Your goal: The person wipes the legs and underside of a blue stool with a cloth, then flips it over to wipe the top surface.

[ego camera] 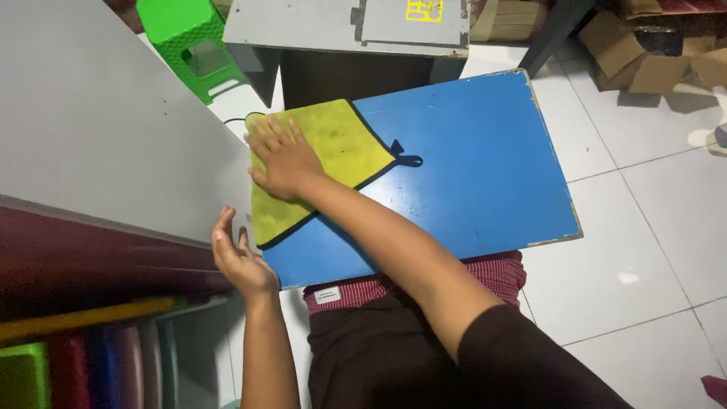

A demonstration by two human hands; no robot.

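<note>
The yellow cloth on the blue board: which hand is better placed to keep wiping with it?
Right, probably. The right hand lies flat on the cloth, pressing it to the blue board. The left hand is off the cloth, open at the board's near left edge, beside the grey panel.

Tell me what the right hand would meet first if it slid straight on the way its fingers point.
The right hand lies flat on the yellow cloth, fingers pointing up-left. Going on, it would probably leave the cloth's far corner and meet the grey board beside the blue tabletop, though depth is unclear.
</note>
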